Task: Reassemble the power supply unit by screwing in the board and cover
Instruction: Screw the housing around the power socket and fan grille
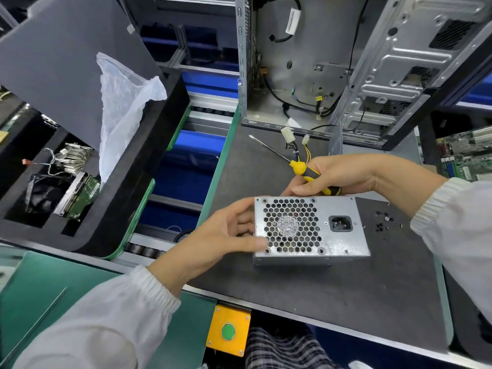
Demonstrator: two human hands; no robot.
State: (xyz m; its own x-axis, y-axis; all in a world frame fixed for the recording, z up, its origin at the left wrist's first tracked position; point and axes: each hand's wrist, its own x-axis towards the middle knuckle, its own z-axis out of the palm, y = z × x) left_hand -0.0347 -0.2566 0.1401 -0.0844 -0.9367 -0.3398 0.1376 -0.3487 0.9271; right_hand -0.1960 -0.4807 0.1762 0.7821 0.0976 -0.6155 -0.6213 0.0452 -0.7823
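The silver power supply unit (330,235) stands on the dark mat (319,288), its honeycomb fan grille and black power socket facing me. My left hand (221,235) grips its left end, thumb on the front face and fingers around the side. My right hand (338,174) holds a yellow-and-black screwdriver (300,167) just behind the unit's top edge, its shaft pointing away to the upper left. The unit's cables with white connectors (290,135) trail behind. Several small black screws (382,222) lie on the mat to the right of the unit.
An open computer case (306,62) stands at the back of the mat. A black foam tray (111,182) with a heatsink, fan, drive and plastic bag sits at the left. A green circuit board (466,153) lies at the far right. A yellow box with a green button (228,331) hangs below the bench edge.
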